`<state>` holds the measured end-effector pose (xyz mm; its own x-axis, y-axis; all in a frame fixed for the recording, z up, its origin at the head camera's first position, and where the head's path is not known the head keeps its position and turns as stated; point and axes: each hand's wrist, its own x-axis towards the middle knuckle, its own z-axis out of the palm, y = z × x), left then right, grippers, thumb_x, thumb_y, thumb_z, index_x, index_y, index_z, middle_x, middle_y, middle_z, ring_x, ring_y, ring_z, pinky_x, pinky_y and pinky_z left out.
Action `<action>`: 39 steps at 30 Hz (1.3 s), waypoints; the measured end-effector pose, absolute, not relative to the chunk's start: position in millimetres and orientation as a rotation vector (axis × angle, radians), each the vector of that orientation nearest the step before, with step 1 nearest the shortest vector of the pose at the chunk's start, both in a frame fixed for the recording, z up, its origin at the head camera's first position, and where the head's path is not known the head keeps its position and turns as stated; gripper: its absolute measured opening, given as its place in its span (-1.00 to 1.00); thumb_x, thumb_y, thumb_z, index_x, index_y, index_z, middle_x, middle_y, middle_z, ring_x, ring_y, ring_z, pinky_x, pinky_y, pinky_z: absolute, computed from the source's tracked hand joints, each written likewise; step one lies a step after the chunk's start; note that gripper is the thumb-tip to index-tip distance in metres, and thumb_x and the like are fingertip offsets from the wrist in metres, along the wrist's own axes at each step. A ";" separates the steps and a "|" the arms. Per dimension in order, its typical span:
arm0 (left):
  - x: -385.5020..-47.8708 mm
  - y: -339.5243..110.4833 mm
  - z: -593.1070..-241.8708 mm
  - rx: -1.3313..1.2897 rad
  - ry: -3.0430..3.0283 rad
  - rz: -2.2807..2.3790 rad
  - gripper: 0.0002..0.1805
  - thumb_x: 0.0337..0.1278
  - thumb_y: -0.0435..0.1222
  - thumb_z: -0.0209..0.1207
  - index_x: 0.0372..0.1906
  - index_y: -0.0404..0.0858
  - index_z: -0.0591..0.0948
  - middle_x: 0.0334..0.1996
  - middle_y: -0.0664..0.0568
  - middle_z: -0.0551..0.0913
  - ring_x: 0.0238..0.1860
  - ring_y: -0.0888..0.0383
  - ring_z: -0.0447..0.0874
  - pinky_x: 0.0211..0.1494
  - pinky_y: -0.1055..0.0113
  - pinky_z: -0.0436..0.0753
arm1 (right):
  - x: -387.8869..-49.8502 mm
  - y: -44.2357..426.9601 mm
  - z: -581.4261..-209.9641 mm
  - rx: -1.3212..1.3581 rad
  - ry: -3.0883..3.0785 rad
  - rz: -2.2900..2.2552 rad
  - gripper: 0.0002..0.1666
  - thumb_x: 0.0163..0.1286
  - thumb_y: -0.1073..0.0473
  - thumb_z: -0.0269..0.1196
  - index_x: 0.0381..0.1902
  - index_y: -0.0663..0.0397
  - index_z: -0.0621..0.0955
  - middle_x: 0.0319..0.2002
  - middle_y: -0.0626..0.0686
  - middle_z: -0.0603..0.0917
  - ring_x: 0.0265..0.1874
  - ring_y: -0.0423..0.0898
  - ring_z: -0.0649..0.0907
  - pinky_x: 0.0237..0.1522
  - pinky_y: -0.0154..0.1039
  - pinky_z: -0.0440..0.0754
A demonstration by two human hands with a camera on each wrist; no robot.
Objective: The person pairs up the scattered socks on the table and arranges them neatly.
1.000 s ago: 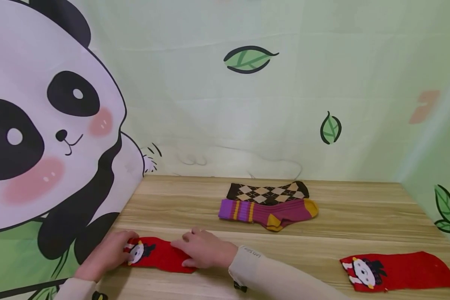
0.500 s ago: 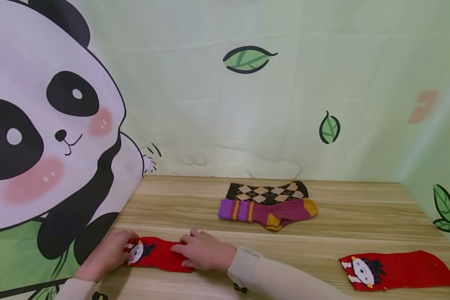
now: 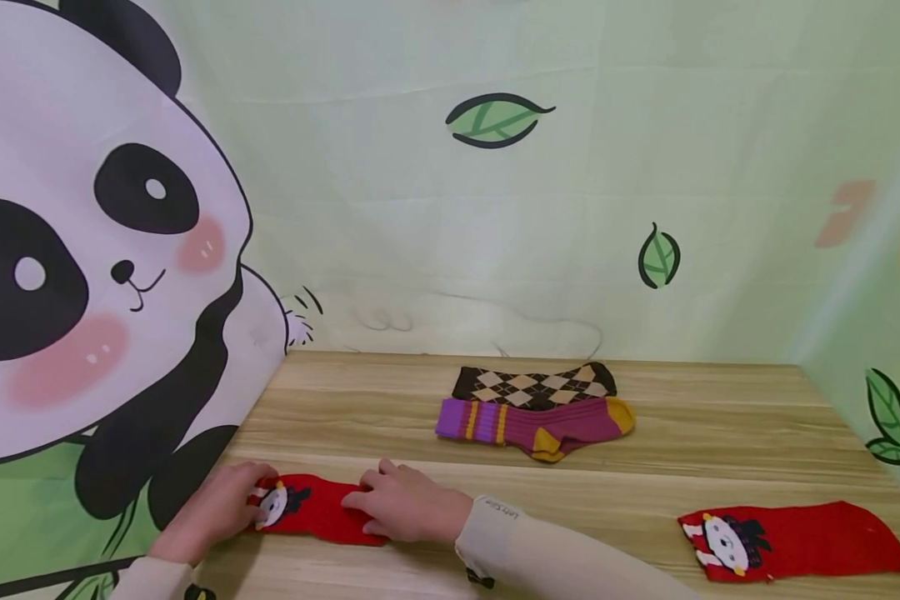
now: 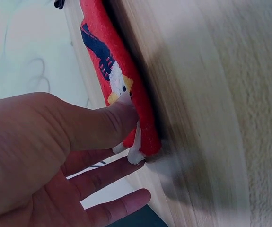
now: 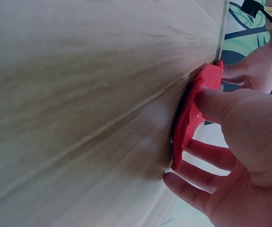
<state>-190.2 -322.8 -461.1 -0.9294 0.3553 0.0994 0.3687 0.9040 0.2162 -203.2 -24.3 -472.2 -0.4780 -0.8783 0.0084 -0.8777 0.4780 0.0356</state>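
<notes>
1. One pale green backdrop (image 3: 390,183) fills the upper frame of the head view, a huge printed panda (image 3: 82,158) covering its left side.
2. Below it, a wood-grain table (image 3: 345,396) spans the lower frame.
3. The right hand (image 3: 412,504), its pale sleeve (image 3: 570,542) running to the bottom edge, pinches the plain end of a red sock (image 3: 326,510) at lower left.
4. The left hand (image 3: 221,504), nearer the left edge, pinches the sock's printed end.
5. Only the head view shows the loose socks: another red sock (image 3: 832,540) at lower right, and a purple sock (image 3: 532,427) close against an argyle sock (image 3: 536,387) just below centre.
6. The left wrist view reveals outstretched fingers (image 4: 112,178) beyond the thumb; the right wrist view, three fingertips at the sock's far edge.
</notes>
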 end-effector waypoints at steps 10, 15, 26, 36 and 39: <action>-189.3 -321.9 -460.7 -0.550 -3.014 -0.361 -0.59 -0.26 -0.54 0.48 -0.14 -0.30 0.71 -0.23 -0.01 0.73 -0.23 0.04 0.66 -0.08 0.03 0.66 | -202.7 -24.4 -471.2 1.599 -2.678 -0.024 -0.48 0.48 -0.11 0.28 0.36 -0.31 0.55 0.15 -0.07 0.61 0.00 -0.14 0.50 -0.05 -0.33 0.56; -189.2 -321.8 -460.7 -0.530 -3.031 -0.358 -0.59 -0.24 -0.53 0.50 -0.14 -0.30 0.71 -0.22 -0.02 0.73 -0.21 0.02 0.67 -0.06 0.01 0.66 | -201.5 -23.8 -468.2 1.606 -2.682 0.011 -0.47 0.48 -0.10 0.29 0.36 -0.29 0.56 0.16 -0.06 0.61 -0.02 -0.14 0.49 -0.04 -0.35 0.53; -189.1 -321.2 -460.5 -0.534 -3.035 -0.366 -0.59 -0.24 -0.54 0.49 -0.13 -0.31 0.71 -0.22 -0.02 0.74 -0.21 0.03 0.67 -0.05 0.01 0.66 | -200.5 -24.5 -463.8 1.593 -2.715 0.126 -0.48 0.45 -0.04 0.34 0.33 -0.23 0.58 0.21 0.00 0.58 0.05 -0.14 0.49 -0.06 -0.37 0.45; -190.1 -320.0 -458.8 -0.508 -3.085 -0.391 -0.52 -0.19 -0.51 0.53 -0.07 -0.24 0.64 -0.16 -0.04 0.73 -0.19 0.03 0.66 -0.03 -0.02 0.67 | -198.6 -28.1 -466.6 1.393 -2.846 0.327 -0.52 0.35 -0.04 0.44 0.22 -0.27 0.64 0.06 0.03 0.54 -0.13 -0.12 0.50 -0.25 -0.38 0.53; -190.3 -320.8 -459.5 -0.534 -3.073 -0.376 -0.54 -0.22 -0.50 0.55 -0.20 -0.16 0.57 -0.29 0.07 0.66 -0.30 0.12 0.55 -0.17 0.14 0.62 | -198.3 -28.8 -466.3 1.381 -2.866 0.342 -0.56 0.34 -0.03 0.45 0.16 -0.25 0.66 -0.02 0.00 0.53 -0.21 -0.16 0.47 -0.30 -0.40 0.50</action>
<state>-190.3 -320.8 -459.5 -0.9423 0.3323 0.0408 0.3324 0.9136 0.2344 -198.3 -28.8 -466.3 -0.6260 -0.7788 0.0406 -0.7664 0.6048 -0.2165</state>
